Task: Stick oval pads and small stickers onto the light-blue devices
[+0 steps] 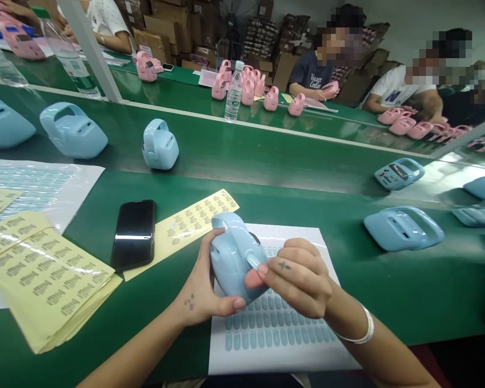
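A light-blue plastic device with a loop handle (230, 264) is tilted in front of me, above a white sheet of pale-blue oval stickers (262, 360). My left hand (200, 293) is wrapped round its left side, thumb along the lower edge. At the foot of the handle, my right hand (299, 277) has its fingers pinched together against the device's right side. A pinkish tip shows there; whether anything is in the pinch I cannot make out. Left of the device lie a yellow strip of printed labels (204, 215) and a black phone (134, 234).
A stack of yellow label sheets (52, 269) lies at the left. Other blue devices (404, 229) stand to the right and along the belt (267, 156). A water bottle (233, 94) and pink devices (248, 89) stand beyond, where other people sit.
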{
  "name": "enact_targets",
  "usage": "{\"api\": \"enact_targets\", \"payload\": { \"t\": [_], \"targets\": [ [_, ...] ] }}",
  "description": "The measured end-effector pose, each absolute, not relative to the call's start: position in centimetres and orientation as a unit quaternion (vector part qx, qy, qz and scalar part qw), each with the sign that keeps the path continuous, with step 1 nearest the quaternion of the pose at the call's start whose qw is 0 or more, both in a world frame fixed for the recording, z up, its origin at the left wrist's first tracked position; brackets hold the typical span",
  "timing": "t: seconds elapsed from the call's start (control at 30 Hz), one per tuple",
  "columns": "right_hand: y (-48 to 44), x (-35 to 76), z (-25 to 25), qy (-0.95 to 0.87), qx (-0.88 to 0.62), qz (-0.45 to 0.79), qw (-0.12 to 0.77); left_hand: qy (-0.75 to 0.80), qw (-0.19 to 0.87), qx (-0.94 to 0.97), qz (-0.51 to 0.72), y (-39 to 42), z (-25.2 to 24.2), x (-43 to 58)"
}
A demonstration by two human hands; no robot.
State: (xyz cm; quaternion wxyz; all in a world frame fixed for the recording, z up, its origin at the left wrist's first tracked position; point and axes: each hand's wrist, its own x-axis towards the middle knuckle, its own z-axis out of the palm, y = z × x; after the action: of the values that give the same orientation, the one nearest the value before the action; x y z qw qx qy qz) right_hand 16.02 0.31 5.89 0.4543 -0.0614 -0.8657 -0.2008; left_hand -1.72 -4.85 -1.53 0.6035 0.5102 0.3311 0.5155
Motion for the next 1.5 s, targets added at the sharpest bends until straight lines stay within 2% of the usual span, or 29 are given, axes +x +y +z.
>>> {"api": "enact_targets", "payload": {
  "t": [0.43, 0.83, 1.23, 1.33, 1.4, 1.5],
  "targets": [
    [0.6, 15.5, 5.8, -0.871, -0.071, -0.234, 0.426, 0.374, 0.593, 0.491, 0.516, -4.9, -2.1, -2.1],
    [0.5, 14.8, 6.1, -0.879, -0.097, -0.211, 0.417, 0.434, 0.550, 0.487, 0.521, -5.0, -1.9, -2.3],
    [1.6, 14.7, 4.6, -0.889, -0.082, -0.102, 0.438, 0.478, 0.544, 0.475, 0.500, -4.8, -1.7, -2.5],
    [1.5, 15.2, 4.2, -0.899, -0.093, -0.093, 0.417, 0.457, 0.570, 0.453, 0.511, -4.5, -1.3, -2.5],
    [1.4, 15.6, 4.1, -0.906, -0.112, -0.037, 0.406, 0.412, 0.591, 0.449, 0.528, -4.4, -1.1, -2.6],
    [1.9, 15.9, 4.0, -0.869, -0.133, 0.143, 0.455, 0.326, 0.596, 0.463, 0.569, -4.1, -0.9, -2.8]
  ]
}}
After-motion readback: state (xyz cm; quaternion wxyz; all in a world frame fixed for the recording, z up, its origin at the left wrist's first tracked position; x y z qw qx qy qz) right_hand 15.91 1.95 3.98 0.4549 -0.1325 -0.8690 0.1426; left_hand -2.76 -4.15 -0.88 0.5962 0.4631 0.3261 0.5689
